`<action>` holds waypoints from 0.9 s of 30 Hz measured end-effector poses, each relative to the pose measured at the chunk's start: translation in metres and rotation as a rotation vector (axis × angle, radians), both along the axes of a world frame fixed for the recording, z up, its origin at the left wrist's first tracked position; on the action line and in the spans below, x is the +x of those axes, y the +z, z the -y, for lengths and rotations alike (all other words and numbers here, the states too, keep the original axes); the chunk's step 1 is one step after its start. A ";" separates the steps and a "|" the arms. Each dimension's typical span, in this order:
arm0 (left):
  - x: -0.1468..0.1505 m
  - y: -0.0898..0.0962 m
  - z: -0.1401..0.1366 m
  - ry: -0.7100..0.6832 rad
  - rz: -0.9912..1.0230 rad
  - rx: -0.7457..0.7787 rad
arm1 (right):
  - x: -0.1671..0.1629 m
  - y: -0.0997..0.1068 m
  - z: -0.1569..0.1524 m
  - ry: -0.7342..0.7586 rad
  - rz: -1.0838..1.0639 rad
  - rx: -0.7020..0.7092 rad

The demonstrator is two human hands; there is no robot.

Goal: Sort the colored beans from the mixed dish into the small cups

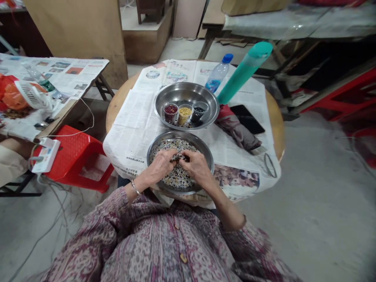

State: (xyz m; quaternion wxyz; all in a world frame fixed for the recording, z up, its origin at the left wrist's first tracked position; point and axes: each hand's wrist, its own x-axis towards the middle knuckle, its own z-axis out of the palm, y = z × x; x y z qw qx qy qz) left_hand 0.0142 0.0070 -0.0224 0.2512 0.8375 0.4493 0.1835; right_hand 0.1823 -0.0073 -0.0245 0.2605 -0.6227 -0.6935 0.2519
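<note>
Half-curled over mixed grain [176, 179]: left hand [164, 162], right hand [197, 166]; cannot tell exact hold | Possible spill past rim of near bowl [176, 135], from hasty lifting

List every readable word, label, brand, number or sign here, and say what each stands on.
No text can be read with certainty.
Newspaper on the round table: headlines and columns, too small and blurred.
Newspaper on the left-hand table: print too small.
Blue-capped bottle: label blurred.
Bottle on the left-hand table: green label, blurred.
</note>
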 end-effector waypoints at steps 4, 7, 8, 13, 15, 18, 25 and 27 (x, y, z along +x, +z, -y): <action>-0.024 0.010 0.027 -0.133 -0.084 0.004 | 0.003 -0.004 0.025 0.153 0.040 0.022; -0.037 0.013 0.036 -0.142 -0.119 -0.012 | 0.011 -0.001 0.039 0.198 0.067 0.030; -0.039 0.012 0.035 -0.126 -0.118 -0.008 | 0.013 0.002 0.043 0.211 0.098 0.020; -0.029 0.008 0.014 -0.055 -0.115 0.059 | 0.005 0.012 0.055 0.470 0.271 -0.111; -0.020 0.010 0.001 -0.060 -0.164 0.073 | -0.004 0.009 0.058 0.545 0.330 -0.129; -0.006 0.016 -0.015 -0.122 -0.259 0.059 | -0.011 0.002 0.054 0.487 0.405 -0.081; 0.011 0.016 -0.040 -0.279 -0.330 0.006 | 0.005 0.005 0.027 0.148 0.483 0.039; 0.010 0.012 -0.042 -0.270 -0.300 -0.018 | 0.010 0.005 0.025 0.072 0.495 0.061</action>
